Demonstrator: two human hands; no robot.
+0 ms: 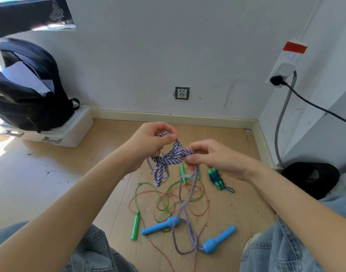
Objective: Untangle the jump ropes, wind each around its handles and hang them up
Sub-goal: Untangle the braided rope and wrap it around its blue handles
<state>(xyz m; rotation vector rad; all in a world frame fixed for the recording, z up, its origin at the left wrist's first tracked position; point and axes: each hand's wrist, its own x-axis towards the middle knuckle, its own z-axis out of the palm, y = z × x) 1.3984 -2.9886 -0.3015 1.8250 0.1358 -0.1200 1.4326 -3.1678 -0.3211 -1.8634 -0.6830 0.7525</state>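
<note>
A purple-and-white braided rope is knotted in the air between my hands. My left hand grips the knot's upper loops. My right hand pinches the knot's right side. Strands hang down to two blue handles on the floor. A green thin rope and a red thin rope lie tangled beneath, with green handles. A wound teal rope bundle lies at the right.
A black backpack sits on a white storage box at the left. The white wall has a socket. A power strip with a black cable hangs at the right. A black round object lies by my right knee.
</note>
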